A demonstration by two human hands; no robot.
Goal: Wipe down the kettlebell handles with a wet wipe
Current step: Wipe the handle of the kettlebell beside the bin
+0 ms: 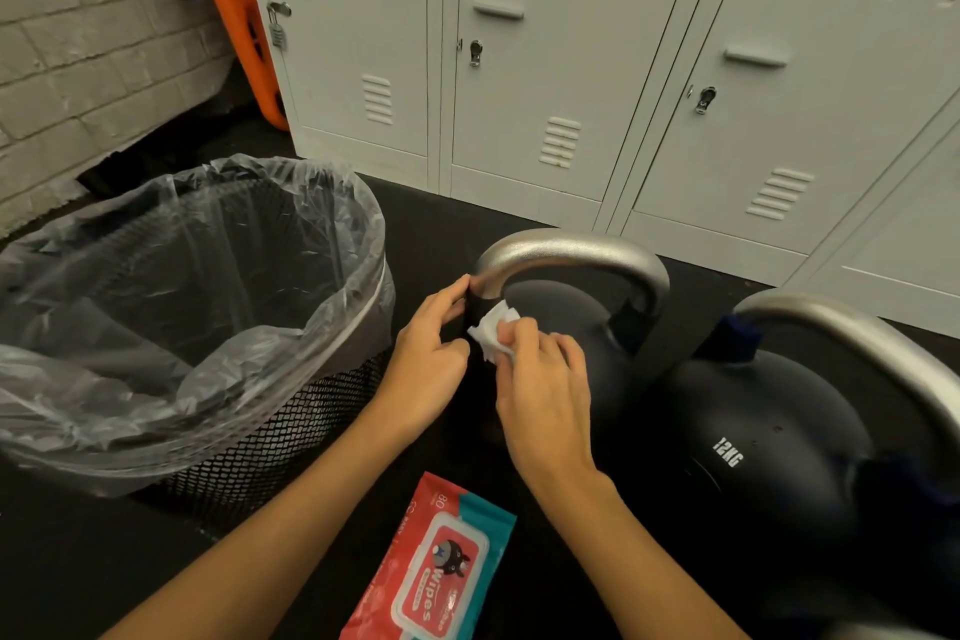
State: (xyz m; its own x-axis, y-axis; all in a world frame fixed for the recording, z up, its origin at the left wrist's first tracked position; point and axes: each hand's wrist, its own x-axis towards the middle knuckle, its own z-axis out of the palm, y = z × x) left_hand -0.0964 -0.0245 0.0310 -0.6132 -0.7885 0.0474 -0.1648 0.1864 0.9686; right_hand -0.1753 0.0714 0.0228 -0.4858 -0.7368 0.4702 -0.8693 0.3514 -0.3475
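Two black kettlebells with silver handles stand on the dark floor. The nearer-left kettlebell [566, 327] has its handle [571, 250] arching over it. My left hand [431, 353] grips the black left leg of that handle. My right hand [540, 379] pinches a crumpled white wet wipe [493, 330] and presses it against the same leg, just below the silver part. A second kettlebell [753, 437] marked 12KG sits to the right, its handle [852, 333] running off the frame edge.
A mesh waste bin [291, 426] lined with a clear bag stands at the left, close to my left arm. A red and teal pack of wipes [436, 572] lies on the floor in front. White lockers [571, 68] line the back; a brick wall [78, 42] is at left.
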